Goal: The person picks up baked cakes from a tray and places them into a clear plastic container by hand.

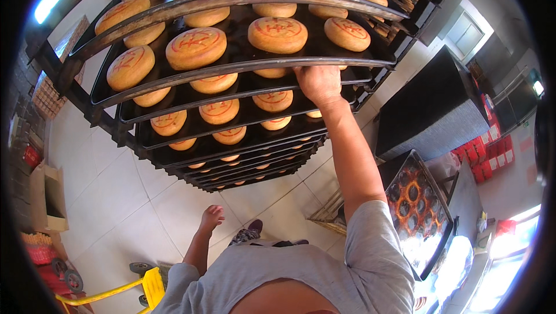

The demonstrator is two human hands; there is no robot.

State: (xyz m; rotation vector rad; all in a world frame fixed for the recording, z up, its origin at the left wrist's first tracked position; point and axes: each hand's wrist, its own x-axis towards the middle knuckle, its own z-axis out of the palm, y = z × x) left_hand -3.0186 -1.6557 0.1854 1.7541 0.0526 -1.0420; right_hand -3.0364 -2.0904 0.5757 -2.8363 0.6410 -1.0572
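In front of me stands a tall metal baking rack (104, 125) loaded with dark trays. Round golden-brown pastries (278, 35) stamped with red marks sit on them in rows. My right hand (319, 83) reaches to the rack's near side, just below the front rim of an upper tray (243, 65). That rim cuts across its fingers, so their grip is hidden; pastries lie close by. My left hand (212, 217) hangs low over the tiled floor, apart from the rack, its fingers loosely bent with nothing visible in them.
A stack of dark trays (434, 105) rises at the right. Nearer me, a browned, stained tray with round marks (412, 201) leans by a table. At lower left is a yellow wheeled cart (153, 288); a cardboard box (47, 199) sits on the left. White tiles (117, 192) cover the floor.
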